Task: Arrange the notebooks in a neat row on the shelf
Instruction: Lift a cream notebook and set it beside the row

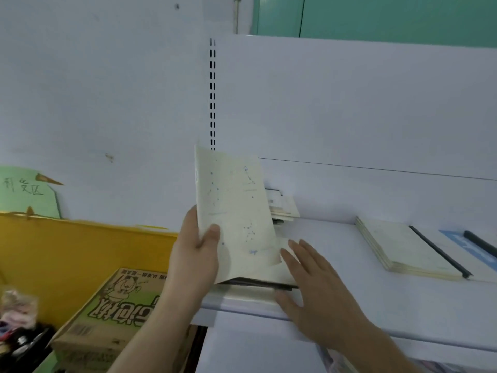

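As left hand (193,254) holds cream notebook (234,208), upright on shelf (349,297)

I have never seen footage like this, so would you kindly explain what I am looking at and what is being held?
There is no machine here: a camera worn on a person's head looks down at their two bare hands. The left hand grips a cream notebook with a constellation print, tilted up from a pile on the white shelf. The right hand lies open and flat by that pile. Further right lies a stack of cream notebooks. A cardboard box sits lower left.
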Demonstrator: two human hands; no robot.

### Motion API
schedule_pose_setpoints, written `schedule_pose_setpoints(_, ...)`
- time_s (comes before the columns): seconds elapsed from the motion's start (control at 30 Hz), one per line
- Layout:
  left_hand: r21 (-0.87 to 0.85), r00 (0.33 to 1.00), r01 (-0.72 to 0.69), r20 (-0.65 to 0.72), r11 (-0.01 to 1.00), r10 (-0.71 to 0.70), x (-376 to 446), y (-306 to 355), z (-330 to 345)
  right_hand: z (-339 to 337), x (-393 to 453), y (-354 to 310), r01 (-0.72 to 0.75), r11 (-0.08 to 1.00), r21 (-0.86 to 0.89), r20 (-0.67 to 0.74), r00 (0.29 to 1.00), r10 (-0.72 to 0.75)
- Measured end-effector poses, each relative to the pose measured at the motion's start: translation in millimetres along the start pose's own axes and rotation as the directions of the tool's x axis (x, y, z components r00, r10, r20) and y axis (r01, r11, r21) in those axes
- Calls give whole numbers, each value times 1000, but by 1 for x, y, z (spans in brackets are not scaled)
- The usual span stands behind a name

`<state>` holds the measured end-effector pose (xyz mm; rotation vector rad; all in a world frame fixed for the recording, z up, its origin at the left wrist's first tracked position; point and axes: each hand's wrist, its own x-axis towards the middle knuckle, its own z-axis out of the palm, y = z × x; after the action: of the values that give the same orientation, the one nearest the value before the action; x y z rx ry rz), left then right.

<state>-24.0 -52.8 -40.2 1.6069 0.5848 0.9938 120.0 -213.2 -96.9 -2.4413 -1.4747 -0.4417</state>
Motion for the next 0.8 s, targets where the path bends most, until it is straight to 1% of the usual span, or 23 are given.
schedule_pose_setpoints(0.07,-3,1000,19,16,1000,-19,0,0,-9,6,7,2,52,999,15,77,996,-53)
schedule_pose_setpoints(0.1,7,999,24,22,1000,-24,0,-1,-13,7,9,3,77,997,11,91,993,-78)
schedule_pose_setpoints(0.13,22,999,20,27,1000,-21,0,-2,-16,9,10,5,86,996,-2,77,993,-86)
schedule_pose_setpoints(0.2,40,1000,6,22,999,-6,0,-3,-21,1,10,5,99,994,-39,-16,995,-100)
schedule_pose_setpoints(0.3,20,1000,-4,-23,1000,5,2,-4,-29,-29,9,3,64,998,-25,-46,997,-65)
schedule_pose_setpoints(0.4,-16,998,-13,-66,1000,12,4,-3,-34,-56,9,12,19,991,-130,-135,990,-37)
schedule_pose_setpoints(0.43,-31,997,-16,-78,999,14,5,-2,-34,-62,9,14,-7,990,-137,-190,982,-20)
schedule_pose_setpoints(0.47,-46,997,-17,-80,999,13,5,0,-34,-67,8,16,-47,992,-115,-270,963,15)
schedule_pose_setpoints(0.53,-59,999,-11,-54,998,7,5,1,-31,-77,0,16,-139,990,-29,-446,888,111)
schedule_pose_setpoints(0.57,-64,999,-7,-33,998,5,4,0,-27,-81,-3,12,-180,984,-2,-503,851,154)
schedule_pose_setpoints(0.63,-93,1000,19,12,995,-18,1,-1,-18,-86,-10,-5,-214,976,27,-599,779,187)
schedule_pose_setpoints(0.7,-143,995,52,93,988,-39,-5,1,-4,-77,-14,-27,-202,979,15,-678,718,159)
schedule_pose_setpoints(0.73,-171,989,70,141,983,-45,-9,3,5,-69,-14,-38,-165,986,8,-698,706,124)
schedule_pose_setpoints(0.8,-270,972,131,225,954,-69,-18,9,21,-47,-11,-60,-79,996,-30,-683,729,37)
